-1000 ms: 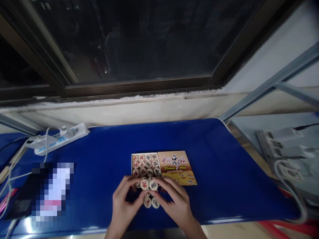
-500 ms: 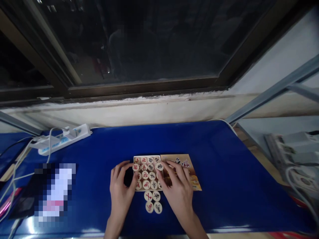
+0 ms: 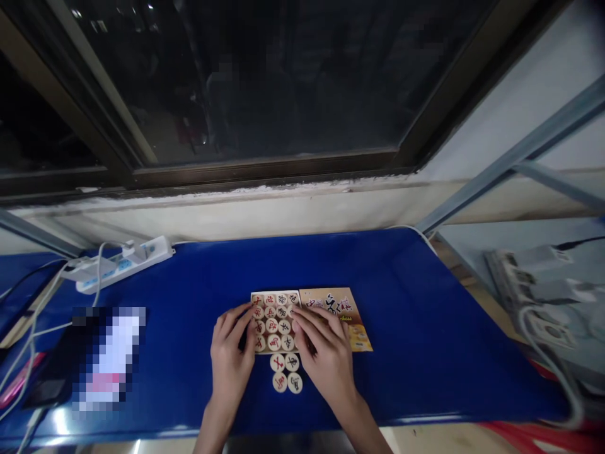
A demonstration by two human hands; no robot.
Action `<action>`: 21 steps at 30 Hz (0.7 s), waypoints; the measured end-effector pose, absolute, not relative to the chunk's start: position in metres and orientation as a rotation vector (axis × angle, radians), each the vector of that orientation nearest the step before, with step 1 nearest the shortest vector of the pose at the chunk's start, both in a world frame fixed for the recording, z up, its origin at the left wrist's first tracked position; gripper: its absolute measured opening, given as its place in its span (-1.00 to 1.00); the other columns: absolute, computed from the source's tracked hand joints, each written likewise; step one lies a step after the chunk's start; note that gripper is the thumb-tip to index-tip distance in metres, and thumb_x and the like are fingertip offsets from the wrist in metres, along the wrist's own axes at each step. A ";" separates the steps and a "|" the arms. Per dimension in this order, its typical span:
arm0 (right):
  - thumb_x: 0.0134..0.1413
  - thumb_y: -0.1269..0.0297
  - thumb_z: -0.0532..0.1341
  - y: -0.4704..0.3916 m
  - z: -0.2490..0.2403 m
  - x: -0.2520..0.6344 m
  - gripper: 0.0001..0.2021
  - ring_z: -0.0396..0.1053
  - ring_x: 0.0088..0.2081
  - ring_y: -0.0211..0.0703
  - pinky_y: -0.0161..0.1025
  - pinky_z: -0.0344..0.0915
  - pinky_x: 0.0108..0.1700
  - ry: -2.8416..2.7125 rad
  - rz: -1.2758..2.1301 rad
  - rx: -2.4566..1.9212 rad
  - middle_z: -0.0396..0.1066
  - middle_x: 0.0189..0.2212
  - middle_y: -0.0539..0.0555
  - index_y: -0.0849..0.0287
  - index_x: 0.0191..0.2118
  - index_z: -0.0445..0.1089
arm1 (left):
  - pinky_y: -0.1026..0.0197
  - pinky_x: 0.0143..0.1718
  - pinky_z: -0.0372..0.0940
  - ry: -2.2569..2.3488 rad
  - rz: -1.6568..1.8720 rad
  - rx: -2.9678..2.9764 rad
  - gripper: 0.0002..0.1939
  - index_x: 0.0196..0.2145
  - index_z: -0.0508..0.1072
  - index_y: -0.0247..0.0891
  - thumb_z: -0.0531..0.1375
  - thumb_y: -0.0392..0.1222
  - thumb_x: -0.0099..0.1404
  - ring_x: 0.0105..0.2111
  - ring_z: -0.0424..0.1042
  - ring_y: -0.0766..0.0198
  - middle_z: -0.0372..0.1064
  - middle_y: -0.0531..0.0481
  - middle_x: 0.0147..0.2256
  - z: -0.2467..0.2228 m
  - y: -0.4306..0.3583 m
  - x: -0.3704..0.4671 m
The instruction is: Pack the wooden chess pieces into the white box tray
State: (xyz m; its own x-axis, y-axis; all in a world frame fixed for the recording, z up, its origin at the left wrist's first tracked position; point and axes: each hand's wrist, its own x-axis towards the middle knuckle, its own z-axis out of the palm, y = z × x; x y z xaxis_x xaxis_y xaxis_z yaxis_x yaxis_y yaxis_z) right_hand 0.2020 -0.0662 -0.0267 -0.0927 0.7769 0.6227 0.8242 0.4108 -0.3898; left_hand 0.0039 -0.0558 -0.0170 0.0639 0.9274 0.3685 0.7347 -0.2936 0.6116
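Note:
An open box (image 3: 277, 293) on the blue table holds rows of round chess pieces (image 3: 271, 325) with red and black characters. My left hand (image 3: 231, 347) is at its left edge, fingertips closed on a piece in the second row. On the right side, the fingertips of my right hand (image 3: 326, 356) rest on a black-marked piece in the same row. Below the box, several loose pieces (image 3: 285, 372) lie in a two-by-two group. The printed lid (image 3: 360, 334) lies against the box's right side, partly under my right hand.
On the blue table (image 3: 439, 353), a white power strip (image 3: 125, 265) with plugs and cables sits at the back left. A blurred phone-like item (image 3: 113, 353) lies at the left. Metal bars rise at both sides.
Both hands have lowered their pieces into the second row of the box, where they now sit level with the others. The camera view has shifted slightly.

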 end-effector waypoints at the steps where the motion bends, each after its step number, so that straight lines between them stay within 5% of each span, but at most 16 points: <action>1: 0.28 0.45 0.21 -0.067 -0.027 0.202 -0.66 0.42 0.01 0.00 0.01 0.35 0.02 -1.867 -0.077 -1.365 0.56 -0.03 0.02 0.07 0.12 0.44 | -0.05 0.07 0.31 1.669 1.047 2.094 -0.68 0.09 0.49 -0.08 0.08 -0.24 0.47 0.08 0.37 0.04 0.47 -0.07 0.06 -0.018 -0.056 0.003; 14: 0.29 0.50 0.17 -0.069 -0.025 0.199 -0.63 0.39 0.07 0.03 0.01 0.28 0.01 -1.878 -0.072 -1.328 0.56 -0.01 0.03 0.10 0.16 0.41 | -0.09 0.15 0.23 1.598 0.941 2.179 -0.57 0.24 0.35 -0.04 0.00 -0.27 0.50 0.26 0.23 0.03 0.43 -0.02 0.16 -0.019 -0.057 0.003; 21: 0.29 0.49 0.17 -0.068 -0.026 0.199 -0.65 0.40 0.05 0.03 0.01 0.32 0.00 -1.843 -0.050 -1.291 0.58 -0.06 0.03 0.10 0.13 0.42 | -0.01 0.02 0.28 1.731 1.179 2.110 -0.74 0.01 0.48 -0.17 0.04 -0.25 0.50 0.00 0.39 0.08 0.48 -0.10 -0.06 -0.015 -0.060 0.003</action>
